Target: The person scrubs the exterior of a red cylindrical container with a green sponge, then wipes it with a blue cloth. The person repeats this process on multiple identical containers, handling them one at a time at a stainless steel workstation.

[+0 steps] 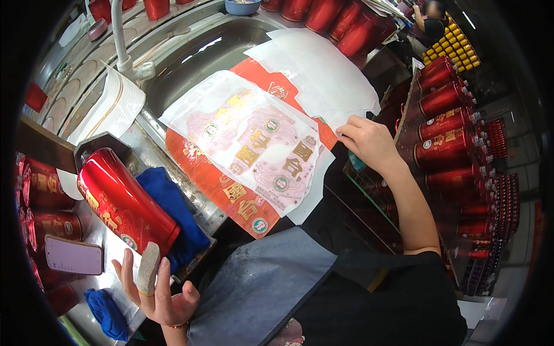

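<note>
My left hand is raised at the lower left, fingers spread and holding nothing. A grey-beige finger wrap covers one finger, with a yellow band at its base. Just beyond it lies a red bottle-shaped container with gold lettering, on its side against a blue cloth. My right hand is closed, its fingertips pinching the near edge of a white sheet. Left of this hand, a translucent decal sheet with gold and green prints lies over a red printed sheet, across the sink's near edge.
A metal sink with a white faucet lies beyond the sheets. Red containers fill racks at right. A phone and another blue cloth are at lower left. A person is at the far right.
</note>
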Demonstrator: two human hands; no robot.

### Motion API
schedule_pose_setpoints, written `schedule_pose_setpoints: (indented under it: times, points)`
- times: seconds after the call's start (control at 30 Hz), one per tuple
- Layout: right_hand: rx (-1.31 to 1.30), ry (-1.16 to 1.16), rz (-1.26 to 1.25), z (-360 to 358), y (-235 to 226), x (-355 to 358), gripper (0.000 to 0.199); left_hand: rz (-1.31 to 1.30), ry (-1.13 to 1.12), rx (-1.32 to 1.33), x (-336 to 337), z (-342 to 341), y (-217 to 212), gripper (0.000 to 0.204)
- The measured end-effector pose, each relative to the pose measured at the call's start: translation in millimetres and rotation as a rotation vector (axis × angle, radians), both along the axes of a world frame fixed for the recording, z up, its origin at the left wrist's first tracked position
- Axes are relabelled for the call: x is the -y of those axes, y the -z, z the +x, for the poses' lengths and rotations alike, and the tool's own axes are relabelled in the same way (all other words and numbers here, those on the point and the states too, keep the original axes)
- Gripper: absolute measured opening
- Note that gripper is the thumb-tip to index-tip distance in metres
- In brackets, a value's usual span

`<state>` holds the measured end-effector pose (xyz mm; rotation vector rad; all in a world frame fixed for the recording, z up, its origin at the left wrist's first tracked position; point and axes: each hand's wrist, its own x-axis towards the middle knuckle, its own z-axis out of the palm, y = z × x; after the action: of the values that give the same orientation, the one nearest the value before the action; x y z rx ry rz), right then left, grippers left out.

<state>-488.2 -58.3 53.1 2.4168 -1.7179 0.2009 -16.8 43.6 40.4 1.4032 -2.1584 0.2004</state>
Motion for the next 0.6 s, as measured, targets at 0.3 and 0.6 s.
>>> schedule_pose_setpoints:
  times: [0.3,0.6]
  points:
    - [-0.087,-0.088,-0.034,0.6,3.8,2.4,0.014,-0.009,-0.031,-0.031,-2.9,2.9,1.7,0.039]
    - [-0.049,-0.066,-0.104,2.0,8.7,2.2,0.011,0.001,-0.042,-0.028,-6.8,7.0,5.6,0.038]
